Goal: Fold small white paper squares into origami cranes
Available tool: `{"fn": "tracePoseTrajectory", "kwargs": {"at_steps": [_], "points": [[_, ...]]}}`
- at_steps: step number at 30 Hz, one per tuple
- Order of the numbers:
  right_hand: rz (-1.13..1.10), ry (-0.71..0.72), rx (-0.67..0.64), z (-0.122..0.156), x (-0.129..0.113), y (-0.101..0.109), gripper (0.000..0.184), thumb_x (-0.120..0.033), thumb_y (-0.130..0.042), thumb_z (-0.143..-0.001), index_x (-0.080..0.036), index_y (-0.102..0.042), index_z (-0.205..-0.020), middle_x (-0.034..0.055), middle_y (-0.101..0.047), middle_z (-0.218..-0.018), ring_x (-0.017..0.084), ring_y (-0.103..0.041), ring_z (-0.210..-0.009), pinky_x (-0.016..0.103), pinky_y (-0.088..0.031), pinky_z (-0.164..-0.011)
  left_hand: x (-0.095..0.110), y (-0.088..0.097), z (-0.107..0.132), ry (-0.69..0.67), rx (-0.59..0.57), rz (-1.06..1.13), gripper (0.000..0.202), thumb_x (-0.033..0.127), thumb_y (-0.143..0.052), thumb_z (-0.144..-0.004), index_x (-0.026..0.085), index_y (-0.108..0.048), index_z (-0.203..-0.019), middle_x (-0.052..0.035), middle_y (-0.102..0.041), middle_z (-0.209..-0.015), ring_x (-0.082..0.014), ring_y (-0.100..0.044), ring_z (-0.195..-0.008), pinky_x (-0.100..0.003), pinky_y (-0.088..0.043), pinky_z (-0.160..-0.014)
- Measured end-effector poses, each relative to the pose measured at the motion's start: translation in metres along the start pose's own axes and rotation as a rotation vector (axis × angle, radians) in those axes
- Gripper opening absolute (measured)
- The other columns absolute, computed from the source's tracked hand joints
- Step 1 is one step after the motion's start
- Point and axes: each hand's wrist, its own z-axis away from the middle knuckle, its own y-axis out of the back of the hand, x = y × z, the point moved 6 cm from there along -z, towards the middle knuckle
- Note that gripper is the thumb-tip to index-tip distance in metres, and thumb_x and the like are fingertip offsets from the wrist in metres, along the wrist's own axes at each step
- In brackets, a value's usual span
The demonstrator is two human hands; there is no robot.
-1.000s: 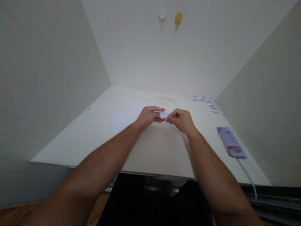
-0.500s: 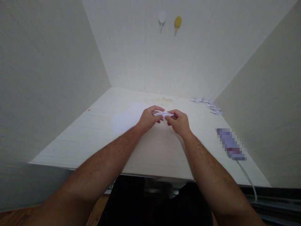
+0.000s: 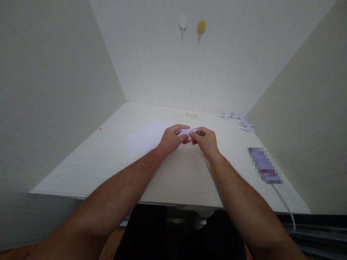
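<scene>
Both hands meet over the middle of a pale wooden desk (image 3: pixel 89 159). My left hand (image 3: pixel 171 139) and my right hand (image 3: pixel 206 141) pinch a small folded piece of white paper (image 3: pixel 187 131) between thumbs and fingertips, held just above the desk. Only a narrow strip of the paper shows between the fingers. A flat white sheet (image 3: pixel 145 139) lies on the desk just left of my left hand.
Several small folded paper pieces (image 3: pixel 238 120) lie in a row at the far right corner. A blurred flat object (image 3: pixel 264 165) with a cable (image 3: pixel 284 206) rests by the right edge. Walls close the desk in on three sides. Two hooks (image 3: pixel 192 27) hang on the back wall.
My hands have drawn closer together on the folded paper, which has tilted up at its right end. The view has shifted slightly.
</scene>
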Motion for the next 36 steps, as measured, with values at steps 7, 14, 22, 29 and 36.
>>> {"fn": "tracePoseTrajectory", "kwargs": {"at_steps": [7,14,22,29,36], "points": [[0.069,0.089,0.116,0.0,-0.006,0.008,0.02,-0.036,-0.07,-0.072,-0.017,-0.068,-0.077,-0.0006,-0.064,-0.057,0.012,-0.057,-0.049,0.025,-0.049,-0.049,-0.002,0.002,0.0,0.008,0.029,-0.015,0.036,0.019,-0.073,-0.068,0.011,-0.066,-0.102,-0.0038,-0.07,-0.069,-0.0143,-0.068,-0.058,-0.024,-0.055,-0.056],[0.111,0.105,0.039,0.0,-0.009,0.004,0.018,-0.031,-0.07,-0.069,-0.017,-0.068,-0.081,-0.0019,-0.063,-0.057,0.01,-0.055,-0.048,0.024,-0.049,-0.048,0.002,-0.002,0.002,-0.043,0.024,-0.046,0.029,0.018,-0.071,-0.068,0.012,-0.068,-0.096,-0.0037,-0.07,-0.073,-0.0124,-0.066,-0.058,-0.023,-0.054,-0.055],[0.05,0.12,0.112,0.003,-0.01,0.004,0.019,-0.027,-0.063,-0.07,-0.018,-0.073,-0.085,-0.0016,-0.064,-0.058,0.012,-0.058,-0.051,0.027,-0.051,-0.052,0.005,-0.005,0.005,-0.045,0.034,0.027,0.032,0.022,-0.072,-0.069,0.012,-0.067,-0.099,-0.0038,-0.071,-0.074,-0.0129,-0.067,-0.06,-0.024,-0.055,-0.057],[0.016,0.155,0.182,0.004,-0.013,0.006,0.02,-0.022,-0.06,-0.07,-0.019,-0.072,-0.086,-0.0024,-0.063,-0.057,0.013,-0.058,-0.051,0.028,-0.051,-0.052,0.006,-0.007,0.005,-0.064,0.029,0.031,0.034,0.021,-0.071,-0.071,0.011,-0.066,-0.102,-0.004,-0.071,-0.072,-0.0136,-0.067,-0.059,-0.025,-0.057,-0.058],[-0.055,0.15,0.178,0.004,-0.015,0.008,0.006,-0.019,-0.059,-0.068,-0.02,-0.062,-0.074,-0.0046,-0.059,-0.053,0.012,-0.058,-0.048,0.026,-0.051,-0.05,0.01,-0.01,0.008,-0.045,-0.002,0.092,0.035,0.019,-0.072,-0.07,0.012,-0.065,-0.104,-0.0036,-0.071,-0.075,-0.0134,-0.068,-0.061,-0.026,-0.058,-0.06]]}}
